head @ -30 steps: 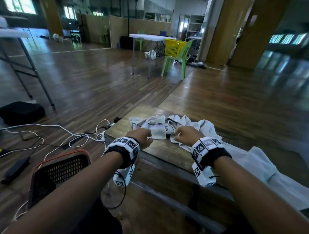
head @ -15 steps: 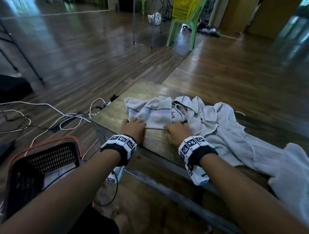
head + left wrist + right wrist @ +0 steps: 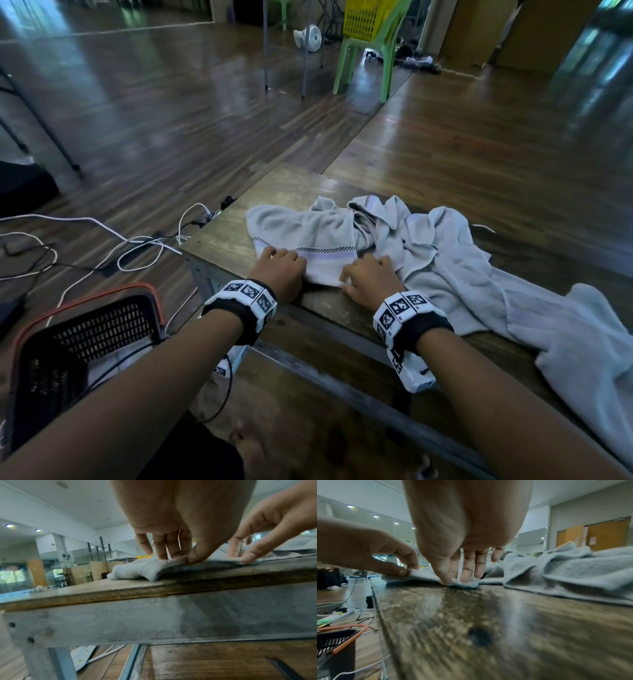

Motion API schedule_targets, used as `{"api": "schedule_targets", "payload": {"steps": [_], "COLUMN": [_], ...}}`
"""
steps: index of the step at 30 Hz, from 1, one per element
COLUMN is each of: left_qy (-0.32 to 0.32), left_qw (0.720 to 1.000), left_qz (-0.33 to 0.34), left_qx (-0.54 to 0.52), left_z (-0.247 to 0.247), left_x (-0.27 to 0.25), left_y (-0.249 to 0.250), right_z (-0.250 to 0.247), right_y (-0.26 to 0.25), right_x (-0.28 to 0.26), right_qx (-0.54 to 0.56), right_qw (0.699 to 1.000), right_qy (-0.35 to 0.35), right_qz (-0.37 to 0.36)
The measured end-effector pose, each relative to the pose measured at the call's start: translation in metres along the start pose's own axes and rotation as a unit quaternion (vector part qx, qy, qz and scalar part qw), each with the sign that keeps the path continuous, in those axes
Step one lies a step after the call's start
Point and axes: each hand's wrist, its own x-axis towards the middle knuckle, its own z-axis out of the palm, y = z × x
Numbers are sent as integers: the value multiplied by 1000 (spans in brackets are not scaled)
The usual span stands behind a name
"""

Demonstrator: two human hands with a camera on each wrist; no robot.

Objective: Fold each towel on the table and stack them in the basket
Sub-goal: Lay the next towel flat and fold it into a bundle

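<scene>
- On the table (image 3: 219,243), both hands pinched the near edge of a striped towel (image 3: 305,233)
- left hand (image 3: 281,274) at its left corner, right hand (image 3: 371,279) at its right
- black basket (image 3: 85,329) sat on the floor, left

Large hall: mirrored wall (image 3: 102,17), wood floor (image 3: 171,120).
</scene>
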Motion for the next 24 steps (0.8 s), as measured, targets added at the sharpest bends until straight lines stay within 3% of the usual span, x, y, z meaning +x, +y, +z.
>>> {"api": "schedule_targets", "payload": {"steps": [8, 14, 20, 24], "left_qy": [34, 69, 127, 149], "left_qw": [999, 992, 990, 987], "left_qz": [33, 93, 42, 31], "left_qx": [2, 50, -50, -57], "left_z": [-55, -118, -190, -243], "left_x": [-2, -7, -3, -3], "left_y": [12, 12, -3, -12], "right_z": [-41, -112, -189, -245], "right_y": [13, 29, 43, 49], "right_x": [-27, -49, -70, -78], "right_qx": [107, 78, 69, 81], "right_qw": [989, 987, 972, 956], "right_qy": [93, 140, 226, 282], "right_qz": [35, 13, -13, -17]}}
